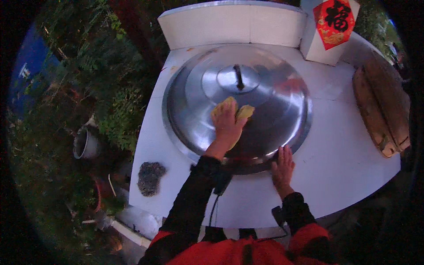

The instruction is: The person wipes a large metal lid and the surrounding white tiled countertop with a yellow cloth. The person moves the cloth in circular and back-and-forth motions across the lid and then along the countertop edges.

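A large round metal lid (255,132) with a dark handle (238,78) at its centre lies on a white tiled counter (334,159). My left hand (228,124) presses a yellow cloth (245,112) onto the near side of the lid, a little below the handle. Cloth shows past the fingertips, by the thumb and under the palm. At the near right rim, my right hand (284,167) rests with its fingers stretched over the edge and no loose item in it. What lies under the lid is hidden.
A grey clump of scouring wire (151,179) sits at the counter's left. Wooden boards (381,109) lie on the right. At the back stand a low tiled wall (228,28) and a post with a red paper sign (334,23). Plants (119,112) and a bucket (86,143) are left.
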`<state>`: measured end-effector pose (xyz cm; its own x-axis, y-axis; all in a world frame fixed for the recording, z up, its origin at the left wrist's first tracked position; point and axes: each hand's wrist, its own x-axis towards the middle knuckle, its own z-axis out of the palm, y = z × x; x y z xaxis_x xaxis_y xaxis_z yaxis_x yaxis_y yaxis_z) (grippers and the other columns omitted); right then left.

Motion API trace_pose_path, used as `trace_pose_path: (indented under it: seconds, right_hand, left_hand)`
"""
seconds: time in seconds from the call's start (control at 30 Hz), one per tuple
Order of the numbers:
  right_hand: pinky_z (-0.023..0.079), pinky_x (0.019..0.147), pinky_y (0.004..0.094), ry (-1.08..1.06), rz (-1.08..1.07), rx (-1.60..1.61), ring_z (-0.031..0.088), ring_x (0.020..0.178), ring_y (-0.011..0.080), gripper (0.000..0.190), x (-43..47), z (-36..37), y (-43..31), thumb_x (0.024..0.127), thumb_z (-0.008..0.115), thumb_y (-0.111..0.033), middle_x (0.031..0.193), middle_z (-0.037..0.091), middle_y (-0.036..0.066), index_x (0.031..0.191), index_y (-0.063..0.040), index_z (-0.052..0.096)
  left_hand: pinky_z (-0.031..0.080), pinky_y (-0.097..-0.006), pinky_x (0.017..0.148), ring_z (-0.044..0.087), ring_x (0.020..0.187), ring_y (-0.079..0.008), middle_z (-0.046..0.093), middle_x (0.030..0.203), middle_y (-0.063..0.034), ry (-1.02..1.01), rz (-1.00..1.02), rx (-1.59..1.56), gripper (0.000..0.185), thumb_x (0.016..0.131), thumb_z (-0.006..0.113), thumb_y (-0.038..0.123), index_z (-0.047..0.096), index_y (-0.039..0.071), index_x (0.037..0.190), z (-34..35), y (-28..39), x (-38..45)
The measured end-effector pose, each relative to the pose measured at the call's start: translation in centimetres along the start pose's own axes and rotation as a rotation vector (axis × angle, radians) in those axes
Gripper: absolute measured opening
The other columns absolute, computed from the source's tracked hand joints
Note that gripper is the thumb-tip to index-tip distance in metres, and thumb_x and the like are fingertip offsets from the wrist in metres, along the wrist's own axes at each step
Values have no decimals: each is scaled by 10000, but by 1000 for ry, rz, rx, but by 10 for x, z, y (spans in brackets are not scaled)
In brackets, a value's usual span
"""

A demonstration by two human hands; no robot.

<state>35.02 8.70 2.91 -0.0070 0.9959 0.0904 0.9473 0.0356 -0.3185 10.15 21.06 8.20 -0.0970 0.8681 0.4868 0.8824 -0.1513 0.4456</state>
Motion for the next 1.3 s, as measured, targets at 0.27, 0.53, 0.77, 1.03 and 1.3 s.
trace_pose_path:
  seconds: [0.27,0.53,0.77,1.03,1.3]
  right_hand:
    - [258,1132,487,1,-3,72,217,1478,297,704,0,-12,-5,899,600,-204,1614,219,106,1528,-132,290]
    - [502,890,464,458,421,1008,570,1147,386,493,52,25,66,950,557,-142,1368,501,228,1417,-67,417]
    - [509,886,473,225,602,391,625,1053,413,389,116,-7,91,928,513,-341,1135,651,229,1128,-24,619]
    - [522,880,418,-95,240,-207,627,998,315,256,131,25,149,908,580,-246,1121,636,154,1078,-90,690]
    - [529,805,468,118,332,30,640,992,353,260,118,13,117,858,587,-164,1084,655,122,1094,-90,666]
  left_hand:
    - [368,-436,1044,464,1228,-369,440,1351,-260,373,-551,-349,573,887,626,123,379,-75,1365,-48,-51,-178]
    - [521,-379,464,635,558,-254,646,792,-157,-32,-1094,-1218,196,989,540,173,535,-22,996,-28,-96,-196]
    - [544,-363,435,659,523,-265,658,764,-189,-54,-1142,-1196,196,987,493,114,537,-76,970,-33,-86,-188]
    - [531,-363,411,674,536,-284,649,704,-181,-48,-1268,-1192,175,949,496,78,541,-78,884,-30,-93,-186]
    - [501,-394,443,636,515,-286,648,691,-159,-32,-1104,-801,217,939,568,147,573,-31,815,-60,-71,-182]
